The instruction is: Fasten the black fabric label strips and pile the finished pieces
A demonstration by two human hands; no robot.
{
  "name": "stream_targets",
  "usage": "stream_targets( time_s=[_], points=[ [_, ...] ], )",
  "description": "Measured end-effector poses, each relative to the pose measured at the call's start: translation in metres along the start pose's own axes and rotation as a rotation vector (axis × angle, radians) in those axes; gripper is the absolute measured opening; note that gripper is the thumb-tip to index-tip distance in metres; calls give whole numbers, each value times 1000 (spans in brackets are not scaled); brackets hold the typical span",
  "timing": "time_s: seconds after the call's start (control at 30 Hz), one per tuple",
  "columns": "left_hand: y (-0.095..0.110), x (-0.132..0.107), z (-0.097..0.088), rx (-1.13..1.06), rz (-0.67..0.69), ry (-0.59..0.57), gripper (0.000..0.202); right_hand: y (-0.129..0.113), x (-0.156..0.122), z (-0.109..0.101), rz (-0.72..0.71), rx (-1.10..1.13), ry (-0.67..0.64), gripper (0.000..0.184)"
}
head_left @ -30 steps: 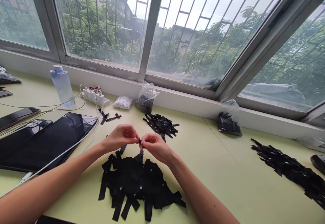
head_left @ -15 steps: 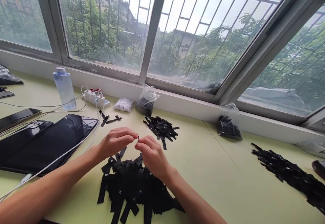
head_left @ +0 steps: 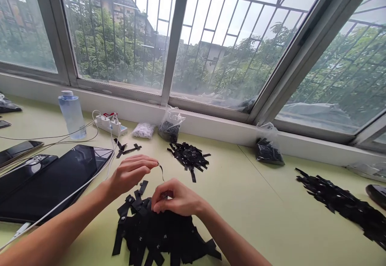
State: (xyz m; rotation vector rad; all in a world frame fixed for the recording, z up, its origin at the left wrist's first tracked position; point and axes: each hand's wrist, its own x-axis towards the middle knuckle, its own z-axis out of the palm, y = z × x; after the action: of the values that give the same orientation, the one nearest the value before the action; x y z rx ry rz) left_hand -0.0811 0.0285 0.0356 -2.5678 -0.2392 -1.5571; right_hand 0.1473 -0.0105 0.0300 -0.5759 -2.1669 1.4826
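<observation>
A heap of black fabric labels [head_left: 163, 234] with small white letters lies on the pale green table [head_left: 247, 209] in front of me. My left hand [head_left: 129, 174] hovers above the heap's far left side, fingers pinched on one thin black label [head_left: 161, 170] that dangles from the fingertips. My right hand [head_left: 175, 199] rests on the heap's far edge with its fingers curled down onto the labels; what they grip is hidden.
A smaller pile of black labels [head_left: 189, 157] lies farther back, another long pile [head_left: 343, 203] at the right. Plastic bags [head_left: 170, 125] [head_left: 267, 147] stand by the window ledge. A tablet [head_left: 51, 177], phones, white cables, a power strip [head_left: 110, 125] and a water bottle [head_left: 71, 115] sit left.
My hands have come apart. The right hand dropped onto the heap, while the left stayed raised with one label pinched. The view tilted slightly up.
</observation>
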Motion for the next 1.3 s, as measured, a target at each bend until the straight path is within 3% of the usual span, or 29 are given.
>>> stream_targets(
  time_s=[0.07, 0.13, 0.2, 0.33, 0.47, 0.67, 0.87, 1.3],
  points=[
    [1, 0, -2, 3, -11, 16, 16, -2, -3, -11, 31, 285, -48, 21],
    [3, 0, -2, -6, -13, 13, 16, -4, -4, -21, -25, 446, 101, 26],
    [6, 1, -2, -21, -8, 4, 15, -6, -3, -28, -86, 497, 337, 26],
    [14, 6, 1, -51, 17, -27, 14, -5, 3, -29, -103, 396, 721, 24],
    [26, 14, 2, -70, 22, -60, 15, -2, 7, -23, -92, 180, 922, 18],
    [31, 17, 2, -61, 10, -93, 15, -10, 5, -13, -136, -97, 837, 8],
    [25, 14, 4, -71, 21, -87, 13, -15, 6, -6, -165, -196, 810, 9],
    [22, 9, 7, -79, 7, -51, 11, -9, 8, -1, -141, -140, 780, 14]
  ],
)
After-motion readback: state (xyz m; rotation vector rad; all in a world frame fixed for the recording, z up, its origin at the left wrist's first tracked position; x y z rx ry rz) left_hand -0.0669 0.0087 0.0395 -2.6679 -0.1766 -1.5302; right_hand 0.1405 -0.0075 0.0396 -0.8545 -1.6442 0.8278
